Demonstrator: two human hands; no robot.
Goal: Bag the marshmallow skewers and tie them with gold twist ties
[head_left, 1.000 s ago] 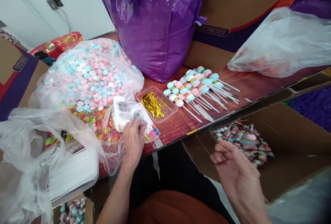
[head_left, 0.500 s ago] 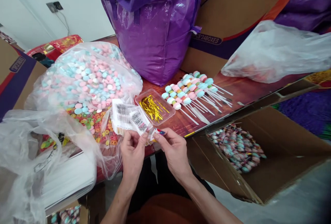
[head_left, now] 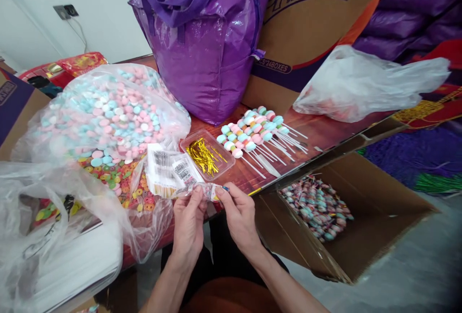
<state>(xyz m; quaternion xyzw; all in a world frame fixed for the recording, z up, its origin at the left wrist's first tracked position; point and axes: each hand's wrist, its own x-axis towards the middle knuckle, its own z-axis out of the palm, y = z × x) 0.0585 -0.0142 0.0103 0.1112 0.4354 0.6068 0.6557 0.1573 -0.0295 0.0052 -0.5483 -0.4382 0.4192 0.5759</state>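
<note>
Between both hands stretches a clear printed plastic wrapper [head_left: 206,190]. My left hand [head_left: 189,219] pinches its left part between thumb and fingers. At the wrapper's right end, by a white, blue and red printed part, my right hand [head_left: 238,214] is closed on it. Just beyond lies a stack of printed wrappers [head_left: 159,171] with barcode-like print. Gold twist ties [head_left: 204,156] fill a clear plastic tray [head_left: 225,166] beside the stack. Farther right, candy skewers [head_left: 252,132] lie side by side, their white sticks pointing toward the table's front edge.
A big clear bag of pastel candies [head_left: 122,110] and ring-shaped candies [head_left: 111,178] stand at left. Behind is a purple bag [head_left: 209,58]. An open cardboard box [head_left: 382,226] holding wrapped candy sits below the table edge, right. A white plastic bag [head_left: 361,84] lies back right.
The view has shifted a little to the right. The wrapper, partly over the stack before, is now drawn out lengthwise between my hands, and my left hand has turned more upright.
</note>
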